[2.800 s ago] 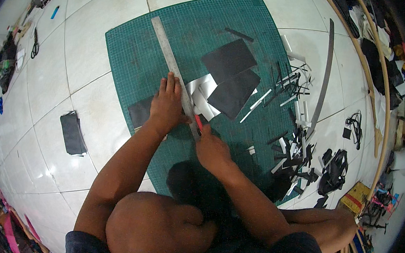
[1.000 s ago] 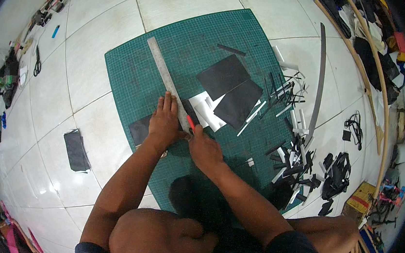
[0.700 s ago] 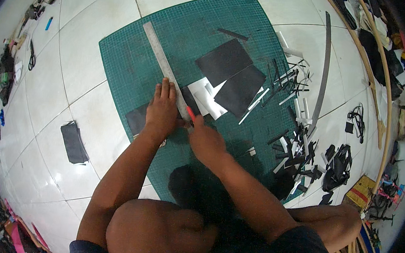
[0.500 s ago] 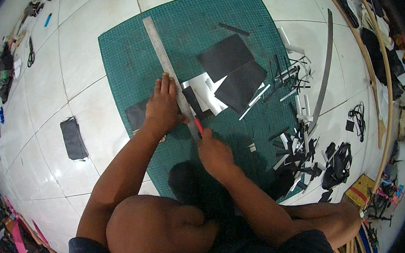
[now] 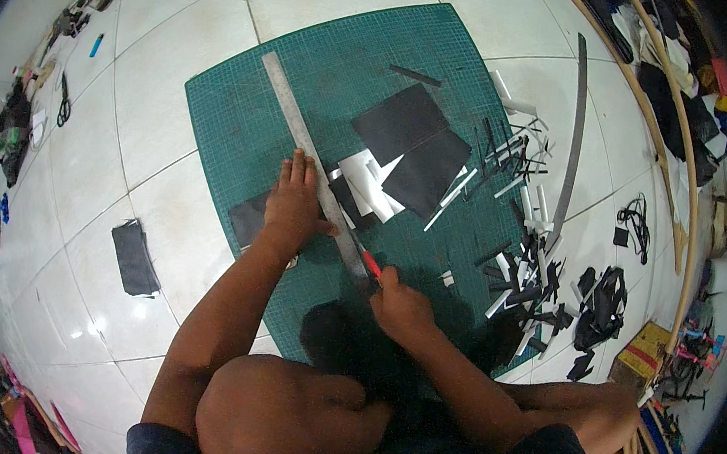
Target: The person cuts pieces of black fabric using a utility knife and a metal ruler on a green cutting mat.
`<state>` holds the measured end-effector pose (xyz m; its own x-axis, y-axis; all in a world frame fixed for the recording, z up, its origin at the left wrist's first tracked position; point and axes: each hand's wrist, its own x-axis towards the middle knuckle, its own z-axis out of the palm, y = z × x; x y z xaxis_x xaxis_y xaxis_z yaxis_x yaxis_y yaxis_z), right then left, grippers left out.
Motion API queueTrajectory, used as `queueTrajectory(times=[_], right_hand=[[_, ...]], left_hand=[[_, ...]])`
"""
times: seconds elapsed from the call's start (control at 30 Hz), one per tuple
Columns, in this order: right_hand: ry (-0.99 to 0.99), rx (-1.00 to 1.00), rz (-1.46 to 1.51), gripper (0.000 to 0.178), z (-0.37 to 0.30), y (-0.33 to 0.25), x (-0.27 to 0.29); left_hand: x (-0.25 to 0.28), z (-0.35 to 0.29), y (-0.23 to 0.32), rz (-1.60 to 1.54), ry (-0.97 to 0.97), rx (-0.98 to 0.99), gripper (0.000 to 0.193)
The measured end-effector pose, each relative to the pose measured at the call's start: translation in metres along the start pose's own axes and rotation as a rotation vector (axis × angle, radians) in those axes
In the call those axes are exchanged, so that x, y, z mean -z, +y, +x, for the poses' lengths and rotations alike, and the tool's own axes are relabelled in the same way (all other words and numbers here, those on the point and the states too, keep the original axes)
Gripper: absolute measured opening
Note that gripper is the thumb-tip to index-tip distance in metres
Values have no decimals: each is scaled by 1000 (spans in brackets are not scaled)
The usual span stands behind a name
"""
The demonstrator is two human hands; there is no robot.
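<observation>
A long metal ruler (image 5: 283, 88) lies slantwise across the green cutting mat (image 5: 225, 117). My left hand (image 5: 292, 207) presses on it with fingers stretched out and the thumb spread toward its lower part. Closed around a red cutter knife (image 5: 370, 263), my right hand (image 5: 404, 305) is at the ruler's near end, the blade pointing away from me along its right edge. Right beside the ruler is a small black piece (image 5: 350, 201), partly over white sheets (image 5: 366, 182). Two larger black sheets (image 5: 401, 126) overlap those. Another black piece (image 5: 248, 219) shows left of my left wrist.
Black and white offcuts (image 5: 516, 281) are heaped along the mat's right side. A long dark strip (image 5: 574, 142) lies on the tiles beyond, near a coiled cord (image 5: 636, 229). On the left floor rests a stack of black pieces (image 5: 135, 258). Long wooden poles (image 5: 666, 134) line the right.
My right hand has drawn the cutter knife toward me and slightly right, along the ruler. My left hand keeps its place on the ruler. The whole view has shifted a little.
</observation>
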<state>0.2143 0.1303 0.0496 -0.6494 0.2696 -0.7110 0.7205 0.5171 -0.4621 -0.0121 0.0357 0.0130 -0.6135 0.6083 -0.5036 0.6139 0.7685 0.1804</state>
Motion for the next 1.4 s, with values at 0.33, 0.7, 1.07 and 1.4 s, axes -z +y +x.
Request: queueTrajectory(times=[0.33, 0.7, 1.07, 1.4], right_hand=[[483, 268, 238, 44, 112, -45, 14], [454, 115, 161, 48, 139, -55, 31], [305, 135, 35, 37, 102, -46, 16], [227, 168, -73, 29, 89, -42, -3]], left_hand=[[-6, 1, -1, -11, 52, -35, 134], [-11, 0, -9, -33, 81, -48, 138], [-1, -1, -1, 1, -15, -1, 136], [0, 0, 1, -24, 0, 8, 137]])
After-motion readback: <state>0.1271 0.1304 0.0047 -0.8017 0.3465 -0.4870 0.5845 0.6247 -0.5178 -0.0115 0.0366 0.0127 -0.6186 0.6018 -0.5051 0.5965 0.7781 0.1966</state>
